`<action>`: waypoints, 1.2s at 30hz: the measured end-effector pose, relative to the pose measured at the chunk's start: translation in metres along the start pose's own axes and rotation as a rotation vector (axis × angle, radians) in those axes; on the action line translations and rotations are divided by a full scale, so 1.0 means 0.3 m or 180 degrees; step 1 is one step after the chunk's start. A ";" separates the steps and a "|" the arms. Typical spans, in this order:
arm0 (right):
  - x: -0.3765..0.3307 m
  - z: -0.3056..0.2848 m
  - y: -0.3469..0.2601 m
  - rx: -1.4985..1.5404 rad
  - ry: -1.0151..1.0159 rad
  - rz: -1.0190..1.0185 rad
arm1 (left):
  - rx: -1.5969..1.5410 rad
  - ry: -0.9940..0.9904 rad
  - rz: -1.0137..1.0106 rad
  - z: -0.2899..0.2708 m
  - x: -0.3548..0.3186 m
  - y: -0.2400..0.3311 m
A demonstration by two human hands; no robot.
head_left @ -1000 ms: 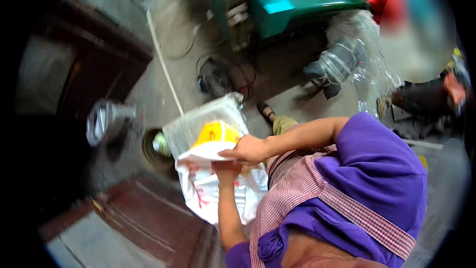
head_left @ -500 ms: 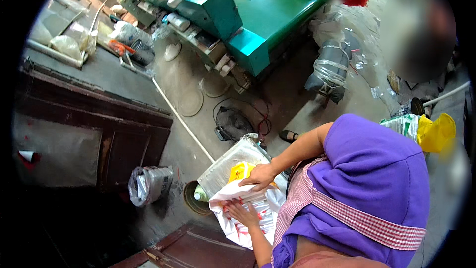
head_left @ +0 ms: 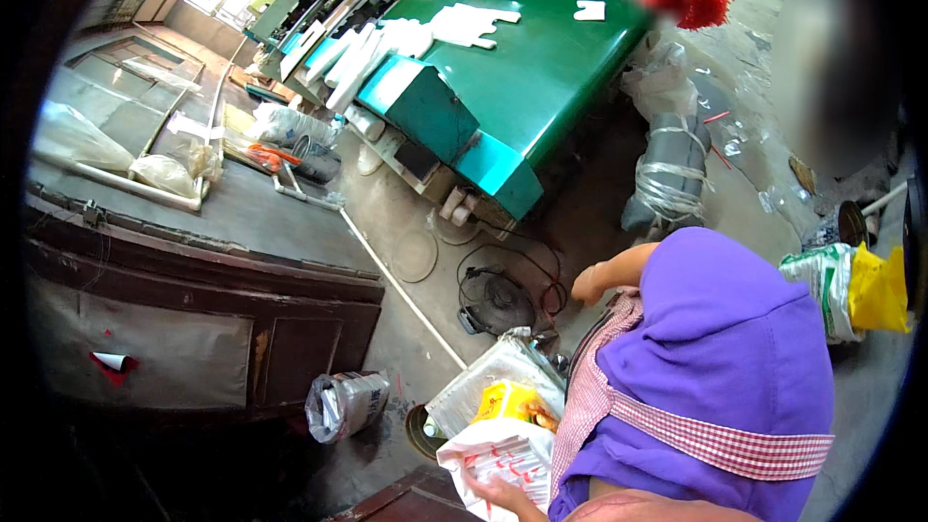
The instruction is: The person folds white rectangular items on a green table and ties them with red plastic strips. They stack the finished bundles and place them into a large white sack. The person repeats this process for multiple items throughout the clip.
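A white plastic sack [head_left: 462, 456] stands in front of me, holding a stack of white plastic bags with red print [head_left: 509, 459]. My left hand [head_left: 498, 491] rests against the stack at the sack's lower side, fingers apart. Beside the sack's far side lies a yellow printed package [head_left: 501, 400], on a pale, plastic-covered box [head_left: 503, 367]. My right hand [head_left: 586, 285] is off the sack, bent at the wrist near my body; its fingers are mostly hidden. I see nothing in it.
A green-topped machine table [head_left: 570, 48] carries white bag pieces. A black round device with cables [head_left: 498, 304] lies on the floor. A clear bag-lined bin [head_left: 346, 404] stands left, beside a dark wooden cabinet [head_left: 304, 353]. A wrapped grey roll [head_left: 672, 169] stands at right.
My right hand has lifted off the sack and drawn back toward the upper right. My left hand has shifted lower along the stack. The view has turned, so surroundings sit lower and further right.
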State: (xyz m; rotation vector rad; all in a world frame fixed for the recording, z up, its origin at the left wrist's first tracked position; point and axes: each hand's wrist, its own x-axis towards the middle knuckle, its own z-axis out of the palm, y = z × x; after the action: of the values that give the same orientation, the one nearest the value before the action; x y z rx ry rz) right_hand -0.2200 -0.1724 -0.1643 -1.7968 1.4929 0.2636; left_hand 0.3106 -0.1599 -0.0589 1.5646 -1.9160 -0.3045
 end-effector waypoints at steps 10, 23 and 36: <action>-0.290 -0.019 0.631 0.0813 0.0585 0.1288 | -0.0141 0.0018 0.0928 0.381 0.121 0.832; -0.499 0.267 0.880 0.2163 0.1039 0.2175 | -0.0557 -0.1225 0.1887 0.786 0.590 1.307; -0.451 -0.025 1.091 0.2479 0.3273 0.3238 | -0.1296 -0.2204 0.3394 1.381 0.995 1.718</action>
State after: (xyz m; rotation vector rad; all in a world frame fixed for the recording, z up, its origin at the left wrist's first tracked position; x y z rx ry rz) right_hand -0.5585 -0.0816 -0.2163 -0.3611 2.6152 -0.7906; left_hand -0.3743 -0.3914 0.0024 0.0270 -2.6669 -0.7375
